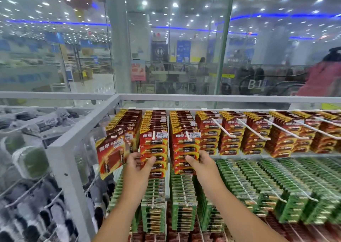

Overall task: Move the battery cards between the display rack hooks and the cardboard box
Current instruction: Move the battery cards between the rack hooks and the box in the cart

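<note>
Your left hand point(141, 163) has its thumb and fingers pinched on the lower edge of a stack of red battery cards point(154, 149) hanging on the second hook from the left, while your right hand point(200, 161) grips the bottom of the next red stack point(185, 149) the same way, thumb in front. A loose-looking red card point(111, 151) tilts out just left of your left hand, though it's too blurry to tell if your fingers touch it. It's tight here: the grey rack post point(63, 160) crowds the left, green card rows point(184, 201) sit right below, and the half-bare white hooks point(224, 129) to the right have room.
</note>
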Tool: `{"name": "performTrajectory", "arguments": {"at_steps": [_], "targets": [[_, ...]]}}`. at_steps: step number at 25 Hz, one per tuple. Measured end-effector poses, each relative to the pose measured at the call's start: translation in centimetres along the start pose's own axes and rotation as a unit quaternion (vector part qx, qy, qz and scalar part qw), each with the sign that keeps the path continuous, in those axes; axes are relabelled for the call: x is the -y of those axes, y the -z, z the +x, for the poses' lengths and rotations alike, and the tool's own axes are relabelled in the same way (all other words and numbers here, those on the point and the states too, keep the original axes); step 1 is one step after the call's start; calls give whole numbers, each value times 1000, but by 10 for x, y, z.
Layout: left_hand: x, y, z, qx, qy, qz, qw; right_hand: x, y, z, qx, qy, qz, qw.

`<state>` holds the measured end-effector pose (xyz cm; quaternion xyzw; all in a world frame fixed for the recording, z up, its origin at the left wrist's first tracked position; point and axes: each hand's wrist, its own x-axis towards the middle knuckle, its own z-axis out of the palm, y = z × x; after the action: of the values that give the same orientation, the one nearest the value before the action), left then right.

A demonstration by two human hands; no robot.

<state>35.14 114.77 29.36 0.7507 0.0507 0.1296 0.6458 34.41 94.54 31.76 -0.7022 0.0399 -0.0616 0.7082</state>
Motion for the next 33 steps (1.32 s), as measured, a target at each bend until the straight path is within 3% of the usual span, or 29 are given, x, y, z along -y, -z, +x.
{"name": "performTrajectory", "arguments": {"at_steps": [9, 13, 16, 22, 27, 33], "targets": [[26, -7, -29, -5, 49, 58, 997, -20, 18, -13, -56, -10, -36, 998], [36, -27, -60, -1, 91, 46, 995, -39, 54, -38, -84, -36, -43, 995], [30, -53, -85, 33, 79, 70, 994, -47, 97, -70, -90, -61, -40, 993], [-9, -167, -169, 94, 21, 69, 993, -63, 247, -150, -136, -75, -23, 988], [-28, -314, -290, 188, 16, 58, 980, -93, 417, -242, -238, -49, -23, 970], [-41, -477, -432, 288, 18, 37, 957, -112, 594, -351, -318, -77, -15, 945]]}}
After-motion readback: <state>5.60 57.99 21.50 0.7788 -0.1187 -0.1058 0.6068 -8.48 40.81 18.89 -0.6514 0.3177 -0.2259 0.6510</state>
